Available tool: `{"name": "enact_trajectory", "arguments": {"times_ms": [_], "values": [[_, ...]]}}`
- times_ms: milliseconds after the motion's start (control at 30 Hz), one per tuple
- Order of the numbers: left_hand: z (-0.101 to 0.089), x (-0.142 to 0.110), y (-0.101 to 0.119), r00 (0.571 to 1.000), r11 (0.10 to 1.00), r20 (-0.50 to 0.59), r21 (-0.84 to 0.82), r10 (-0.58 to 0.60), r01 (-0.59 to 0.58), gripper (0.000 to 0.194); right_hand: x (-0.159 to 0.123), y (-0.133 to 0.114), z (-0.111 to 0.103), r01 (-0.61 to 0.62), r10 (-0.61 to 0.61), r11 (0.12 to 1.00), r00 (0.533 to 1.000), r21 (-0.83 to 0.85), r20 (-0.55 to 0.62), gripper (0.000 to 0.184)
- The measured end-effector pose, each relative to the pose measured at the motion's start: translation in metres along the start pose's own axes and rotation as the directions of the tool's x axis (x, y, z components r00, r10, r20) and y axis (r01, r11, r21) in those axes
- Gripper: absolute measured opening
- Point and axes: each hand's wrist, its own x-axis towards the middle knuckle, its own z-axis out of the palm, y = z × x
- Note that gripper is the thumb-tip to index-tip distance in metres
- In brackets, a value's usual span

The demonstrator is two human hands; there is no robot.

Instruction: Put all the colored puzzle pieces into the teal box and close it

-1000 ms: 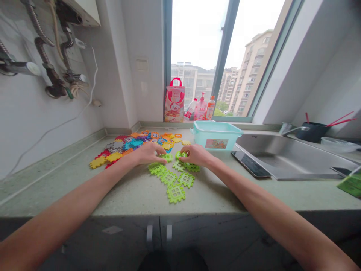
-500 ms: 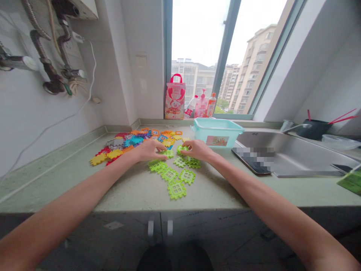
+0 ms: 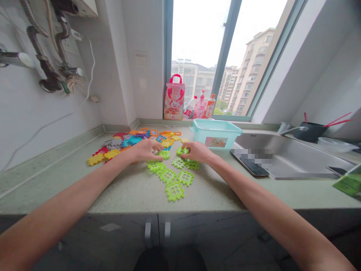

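Lime-green interlocking plastic tiles with notched edges lie on the countertop in front of me, several of them with window grids, such as the nearest window tile (image 3: 175,191). My left hand (image 3: 146,150) is beside a small green tile (image 3: 164,154), its thumb and fingers apart with nothing between them. On the other side, my right hand (image 3: 199,152) has thumb and fingers closed around the edge of another green tile (image 3: 182,151), which stays low at the counter. Behind my left hand spreads a pile of mixed-colour tiles (image 3: 132,140), partly covered by that hand.
A turquoise plastic bin (image 3: 231,140) stands behind my right hand. To the right are a dark phone (image 3: 251,165) and a steel sink (image 3: 293,158). A pink bag (image 3: 174,103) and bottles (image 3: 199,109) line the windowsill. The counter's front edge runs below the tiles.
My left hand has drawn back slightly from the small green tile, its fingers parting. My right hand stays at its tile. The whole view has shifted slightly.
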Motion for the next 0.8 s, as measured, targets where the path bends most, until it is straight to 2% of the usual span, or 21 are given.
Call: {"name": "enact_trajectory", "arguments": {"times_ms": [100,167,300,433,533,633,800], "values": [[0.004,0.002,0.002,1.0,1.0,-0.015,-0.013,0.005,-0.005,0.055,0.0,0.003,-0.002,0.027,-0.026,0.999,0.999,0.029,-0.042,0.037],[0.01,0.005,0.007,1.0,1.0,-0.015,-0.026,0.002,-0.003,0.056,-0.001,0.004,-0.002,0.102,-0.093,0.991,0.99,0.086,-0.105,0.036],[0.019,0.01,0.018,0.999,0.997,-0.012,-0.054,0.052,-0.052,0.06,0.0,0.005,-0.001,0.335,-0.291,0.918,0.933,0.213,-0.213,0.035],[0.014,0.011,0.016,0.987,0.992,-0.105,0.03,0.125,-0.122,0.065,0.002,-0.003,0.003,0.394,-0.332,0.891,0.905,0.227,-0.266,0.033],[0.003,0.01,0.002,0.964,0.989,-0.235,0.102,0.125,-0.103,0.048,0.006,-0.009,0.009,0.374,-0.321,0.901,0.916,0.219,-0.242,0.033],[-0.005,0.009,-0.015,0.942,0.98,-0.322,0.195,0.095,-0.032,0.046,0.01,-0.01,0.019,0.379,-0.341,0.893,0.922,0.242,-0.184,0.031],[-0.009,0.004,-0.029,0.949,0.935,-0.293,0.356,0.119,-0.008,0.044,0.023,-0.007,0.023,0.303,-0.307,0.904,0.951,0.301,-0.034,0.033]]}}
